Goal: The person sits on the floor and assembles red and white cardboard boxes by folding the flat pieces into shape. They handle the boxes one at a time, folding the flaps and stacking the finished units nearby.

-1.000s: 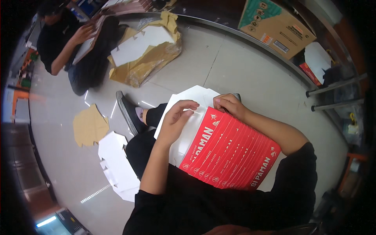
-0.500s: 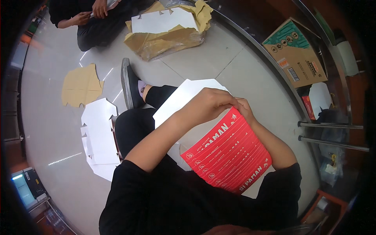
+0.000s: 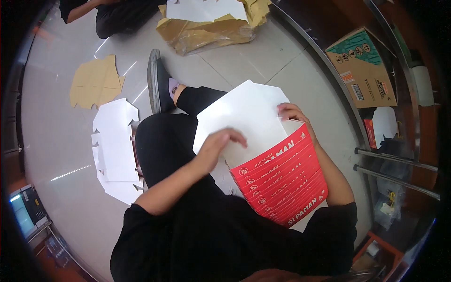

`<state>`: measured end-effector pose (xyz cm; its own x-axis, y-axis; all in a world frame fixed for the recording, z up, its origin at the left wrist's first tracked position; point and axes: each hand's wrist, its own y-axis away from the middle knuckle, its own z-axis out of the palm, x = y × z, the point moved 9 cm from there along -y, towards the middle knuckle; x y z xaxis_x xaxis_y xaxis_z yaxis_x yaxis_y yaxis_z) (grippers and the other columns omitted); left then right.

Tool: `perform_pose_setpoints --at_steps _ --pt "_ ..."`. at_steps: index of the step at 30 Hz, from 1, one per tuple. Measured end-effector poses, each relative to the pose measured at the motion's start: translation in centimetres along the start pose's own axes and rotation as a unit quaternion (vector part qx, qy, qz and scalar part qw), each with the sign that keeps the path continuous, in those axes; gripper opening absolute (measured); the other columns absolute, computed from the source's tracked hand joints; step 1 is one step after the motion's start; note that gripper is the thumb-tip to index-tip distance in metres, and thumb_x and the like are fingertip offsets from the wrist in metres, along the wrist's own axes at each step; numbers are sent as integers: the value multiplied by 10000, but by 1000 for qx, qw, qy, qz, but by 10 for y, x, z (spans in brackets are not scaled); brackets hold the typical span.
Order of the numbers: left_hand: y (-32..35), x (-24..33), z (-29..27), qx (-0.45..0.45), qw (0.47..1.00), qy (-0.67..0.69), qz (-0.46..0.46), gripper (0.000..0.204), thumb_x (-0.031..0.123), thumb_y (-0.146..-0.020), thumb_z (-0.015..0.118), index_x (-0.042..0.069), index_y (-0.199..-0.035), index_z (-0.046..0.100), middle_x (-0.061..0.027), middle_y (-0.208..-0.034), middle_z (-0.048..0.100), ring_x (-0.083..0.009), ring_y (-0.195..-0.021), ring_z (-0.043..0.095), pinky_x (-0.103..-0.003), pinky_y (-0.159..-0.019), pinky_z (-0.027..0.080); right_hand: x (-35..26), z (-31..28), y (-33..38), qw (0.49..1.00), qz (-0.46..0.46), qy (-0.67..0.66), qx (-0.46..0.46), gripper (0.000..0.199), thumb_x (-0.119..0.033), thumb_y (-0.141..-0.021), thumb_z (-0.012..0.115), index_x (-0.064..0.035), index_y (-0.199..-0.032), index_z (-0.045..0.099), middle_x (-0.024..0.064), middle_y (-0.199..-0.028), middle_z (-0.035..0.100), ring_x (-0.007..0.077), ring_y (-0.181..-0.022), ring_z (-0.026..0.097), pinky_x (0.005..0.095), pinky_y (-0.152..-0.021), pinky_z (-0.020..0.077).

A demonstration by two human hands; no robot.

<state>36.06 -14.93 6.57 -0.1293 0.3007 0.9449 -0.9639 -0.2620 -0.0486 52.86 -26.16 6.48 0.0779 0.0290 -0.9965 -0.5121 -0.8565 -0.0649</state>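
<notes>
A nested stack of red and white cardboard boxes [image 3: 282, 183] leans across my lap, its red printed fronts overlapping in several layers. The innermost box has a broad white lid flap [image 3: 239, 105] standing up at the far side. My right hand [image 3: 292, 113] grips that box at its far right corner, fingers over the edge where the flap meets the side wall. My left hand [image 3: 220, 146], slightly blurred, hovers over the left part of the box opening with fingers loosely bent and apart, holding nothing visible.
Flat white box blanks [image 3: 115, 145] lie on the floor to my left, beyond them a torn brown paper sheet [image 3: 97, 82]. A brown-paper bundle [image 3: 202, 35] of white blanks stands ahead. Another person [image 3: 122, 19] sits at the far left. A shelf at right holds a carton [image 3: 361, 70].
My left hand has left the far right corner and moved left and nearer. My right hand stays at that corner. The head view has shifted, and the white flap shows more fully.
</notes>
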Motion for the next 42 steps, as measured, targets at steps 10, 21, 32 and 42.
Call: perform_pose_setpoints --at_steps 10,21,32,42 --pt "51 -25 15 153 982 -91 66 557 449 -912 237 9 -605 391 -89 -578 387 -190 -533 383 -302 -509 295 35 2 2 980 155 -94 -86 304 -257 -864 368 -61 -632 367 47 -648 413 133 -616 361 253 -596 303" --pt "54 -27 19 120 984 -40 122 602 569 -853 290 21 -626 394 -75 -617 399 -182 -570 392 -291 -528 296 21 2 6 991 112 -61 -33 373 -254 -856 367 -38 -556 407 37 -573 411 128 -559 383 258 -553 310" --pt "65 -35 19 136 974 -109 142 542 526 -840 340 24 -647 410 -114 -623 380 -257 -587 394 -354 -546 304 59 1 12 964 195 -180 -7 250 -161 -753 488 -102 -526 403 3 -528 400 127 -504 339 283 -475 277" --pt "60 -54 22 212 957 -118 161 488 453 -830 380 14 -628 444 -126 -581 422 -264 -551 447 -351 -518 341 84 -14 31 968 246 -34 -31 241 -139 -852 402 -111 -619 456 -33 -592 431 80 -534 398 235 -481 341"
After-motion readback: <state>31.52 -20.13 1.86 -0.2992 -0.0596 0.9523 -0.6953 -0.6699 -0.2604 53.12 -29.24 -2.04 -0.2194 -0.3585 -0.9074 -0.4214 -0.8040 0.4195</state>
